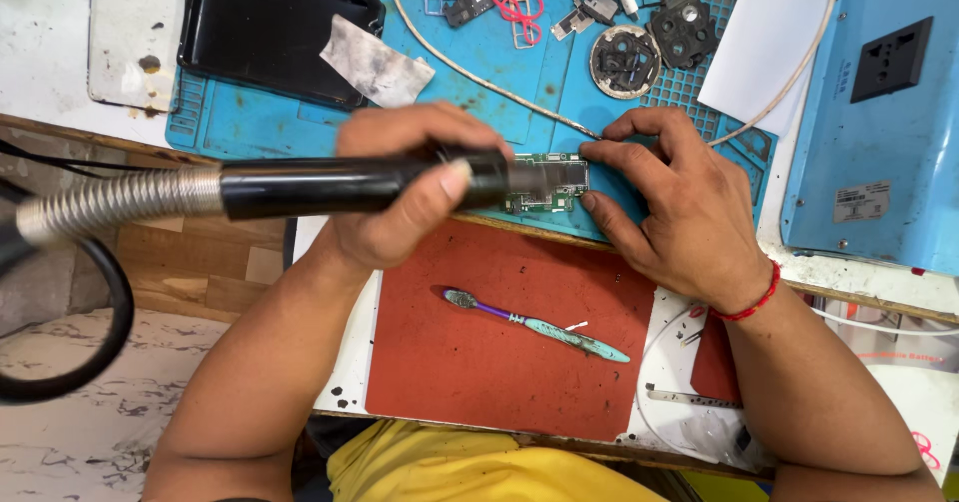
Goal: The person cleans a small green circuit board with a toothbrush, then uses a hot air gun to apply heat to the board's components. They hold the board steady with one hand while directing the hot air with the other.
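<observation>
Left hand (405, 187): centre of the frame, slightly left. Fingers curled into a closed grip, knuckles toward the top of the frame, thumb (440, 190) laid across the front with the nail showing. Wrist bent a little. Left forearm (250, 362): bare, rising from the lower left edge toward the centre.

Right hand (679, 197): right of centre. Back of the hand faces the camera, fingers spread and bent, fingertips (589, 149) pointing toward the left hand and pressed downward; thumb low, also pointing left. The two hands are near, not touching. Right forearm (829, 392): bare, entering from the lower right corner.
</observation>
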